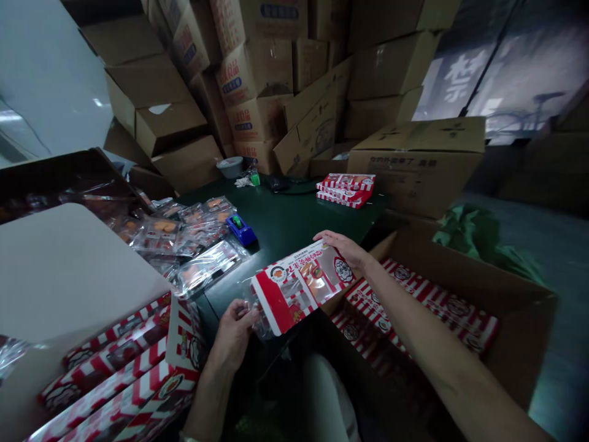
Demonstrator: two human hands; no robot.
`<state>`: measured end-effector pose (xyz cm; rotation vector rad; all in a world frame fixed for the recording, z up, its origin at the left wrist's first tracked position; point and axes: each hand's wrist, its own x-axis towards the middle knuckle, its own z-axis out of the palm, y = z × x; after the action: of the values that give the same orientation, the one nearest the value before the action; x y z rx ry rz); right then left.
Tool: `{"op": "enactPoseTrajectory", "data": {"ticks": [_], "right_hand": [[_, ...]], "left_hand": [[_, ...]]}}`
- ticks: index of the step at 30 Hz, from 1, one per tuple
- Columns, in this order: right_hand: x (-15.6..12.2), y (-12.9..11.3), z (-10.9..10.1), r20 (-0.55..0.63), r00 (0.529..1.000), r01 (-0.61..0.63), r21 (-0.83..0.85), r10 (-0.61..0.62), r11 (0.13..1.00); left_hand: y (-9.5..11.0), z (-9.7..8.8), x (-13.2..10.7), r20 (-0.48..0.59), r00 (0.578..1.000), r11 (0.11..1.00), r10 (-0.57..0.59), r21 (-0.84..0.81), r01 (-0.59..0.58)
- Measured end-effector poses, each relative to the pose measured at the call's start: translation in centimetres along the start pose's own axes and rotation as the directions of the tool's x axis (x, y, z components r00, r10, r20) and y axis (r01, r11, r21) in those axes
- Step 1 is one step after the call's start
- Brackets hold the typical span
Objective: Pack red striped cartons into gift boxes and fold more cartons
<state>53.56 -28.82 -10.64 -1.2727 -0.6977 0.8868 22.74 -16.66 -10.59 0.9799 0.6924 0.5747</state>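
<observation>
1. Fingers of left hand [237,337]: drawn together, thumb against fingertips, pinching crinkled clear wrap [262,320] at the near left end of box [294,293]. Cannot tell how far inside that end.
2. Fingers of right hand [343,248]: bent around the opposite end of box, gripping near its upper corner; underside hidden, so cannot tell how each finger lies there.
3. Between both hands: box, red and white, windowed, tilted, lower at the left, held up over the near edge of dark green table [294,212].
4. Just beyond, on table: blue tool [242,231] with a green insert, beside a loose heap of clear packets [165,228] with tan rounds inside.
5. Farther back on table: small pile of striped boxes [346,189] toward the right; grey bowl [230,167] and small green item [254,178] toward the left.
6. To the right, under the right forearm: open carton [515,301] with more striped boxes inside, green bag [478,232] just behind.
7. To the near left: row of striped cases [133,374] standing close together, next to white panel [69,264].
8. Behind table: closed carton [418,161] and tall stacks of brown cartons [257,67].
</observation>
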Motion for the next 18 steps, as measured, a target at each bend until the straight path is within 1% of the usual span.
{"op": "enactPoseTrajectory", "data": {"ticks": [2,3,7,11,13,15,18], "right_hand": [[-0.8,0.0,1.4,0.024,1.000,0.000,0.020,-0.001,1.000],[-1.3,0.1,2.0,0.035,0.999,-0.005,0.032,0.004,0.999],[-3.1,0.7,3.7,0.068,0.997,-0.042,0.083,0.036,0.996],[-4.8,0.4,4.2,0.024,0.999,-0.033,0.116,0.031,0.993],[-5.5,-0.3,4.4,0.016,0.999,-0.029,0.113,0.028,0.993],[-6.1,-0.9,4.8,0.020,0.999,-0.028,0.104,0.026,0.994],[-7.3,-0.7,5.9,0.035,0.999,-0.041,0.093,0.038,0.995]], "left_hand": [[0.5,0.1,0.0,0.077,0.997,1.000,-0.011,-0.024,0.012],[0.9,0.0,-0.1,0.094,0.995,0.999,-0.016,-0.033,0.019],[2.2,-0.3,-0.9,0.125,0.991,0.996,-0.043,-0.077,0.053],[2.2,0.4,-2.1,0.124,0.991,0.997,-0.041,-0.066,0.050],[2.1,1.1,-2.7,0.128,0.991,0.999,-0.042,-0.026,0.045],[2.3,1.9,-3.2,0.116,0.993,0.999,-0.024,0.048,0.018],[3.9,3.1,-4.4,0.103,0.994,0.986,0.022,0.165,-0.039]]}}
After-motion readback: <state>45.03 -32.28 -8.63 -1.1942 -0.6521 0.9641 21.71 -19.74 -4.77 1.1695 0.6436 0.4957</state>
